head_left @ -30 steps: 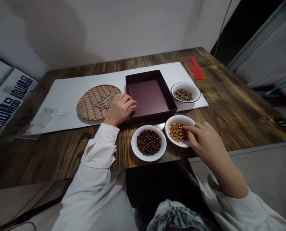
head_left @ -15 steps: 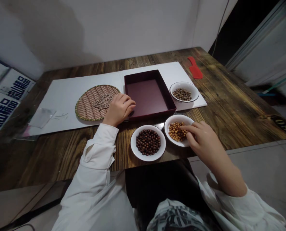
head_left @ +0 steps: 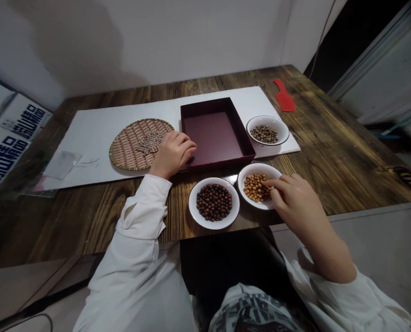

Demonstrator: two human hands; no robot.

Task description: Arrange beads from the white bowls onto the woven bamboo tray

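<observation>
My right hand (head_left: pixel 296 199) reaches over the rim of a white bowl (head_left: pixel 278 174). Its index finger touches the yellow-brown beads (head_left: pixel 255 188) inside, with the thumb apart from it and nothing visible between them. My left hand (head_left: pixel 175 153) is curled between a round woven tray (head_left: pixel 124 150) and a dark red open box (head_left: pixel 214 136), by the box's front left corner. Its fingertips point down and away, so anything in them is hidden. Greyish beads (head_left: pixel 151 142) lie on the tray. Dark brown beads (head_left: pixel 214 202) fill a second white bowl (head_left: pixel 195 216).
Another white bowl (head_left: pixel 284 134) of olive-brown beads stands right of the box on a white board (head_left: pixel 98 120). A red comb (head_left: pixel 284 97) lies at the back right of the wooden table (head_left: pixel 333 157). A clear plastic bag (head_left: pixel 62 164) lies at left, near printed boxes (head_left: pixel 13 133).
The whole view has shifted slightly. Both hands keep nearly the same places and poses, the right one drawn very slightly towards the bowl's right rim.
</observation>
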